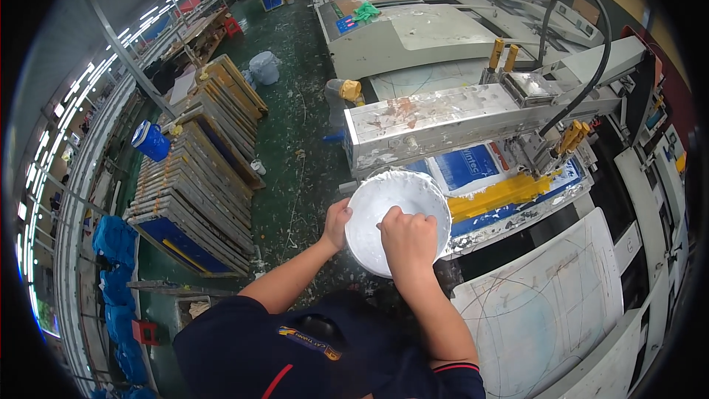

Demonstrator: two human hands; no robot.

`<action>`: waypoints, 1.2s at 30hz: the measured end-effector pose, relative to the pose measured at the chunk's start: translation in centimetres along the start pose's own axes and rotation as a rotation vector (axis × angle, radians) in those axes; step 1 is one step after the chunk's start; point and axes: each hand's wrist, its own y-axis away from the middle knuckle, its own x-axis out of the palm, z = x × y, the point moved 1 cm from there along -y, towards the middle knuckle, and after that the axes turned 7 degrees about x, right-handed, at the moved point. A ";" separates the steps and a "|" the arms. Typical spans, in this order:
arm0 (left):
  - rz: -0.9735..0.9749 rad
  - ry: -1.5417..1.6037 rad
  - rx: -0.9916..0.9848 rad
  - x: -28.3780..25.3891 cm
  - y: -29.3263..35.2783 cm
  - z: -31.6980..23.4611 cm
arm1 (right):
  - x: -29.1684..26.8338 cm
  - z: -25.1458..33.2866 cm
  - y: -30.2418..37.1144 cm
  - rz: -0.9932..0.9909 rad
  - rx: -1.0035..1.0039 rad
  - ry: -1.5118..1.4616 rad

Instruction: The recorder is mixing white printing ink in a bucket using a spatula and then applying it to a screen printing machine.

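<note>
A white round bucket (362, 250), coated inside with thick white paste, is held in front of my body. My left hand (337, 223) grips its left side near the rim, fingers wrapped around the outside. Over the bucket's opening, my right hand (408, 240) is closed in a fist. A small dark end shows beside the fist, but what it grips is mostly hidden by the fingers. Just beyond the bucket lies a blue-bordered printing screen (473, 166) with a band of yellow ink (502, 198) across it.
A paint-spattered machine arm (421, 120) with a black hose (607, 44) reaches over the screen. At right lies a pale, stained platen (543, 303). Screen frames (196, 203) stand stacked at left, a blue tub (151, 140) on top. The green floor (295, 140) is spattered.
</note>
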 end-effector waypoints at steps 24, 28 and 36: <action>-0.004 0.069 -0.062 0.4 0.2 0.0 | 0.4 -0.2 0.4 0.031 0.058 0.029; 0.009 0.079 -0.035 0.3 0.2 -0.4 | 0.9 0.3 0.5 -0.015 0.047 0.049; 0.078 0.029 -0.017 -0.3 -0.2 -0.1 | 0.3 0.0 0.0 -0.019 0.052 0.025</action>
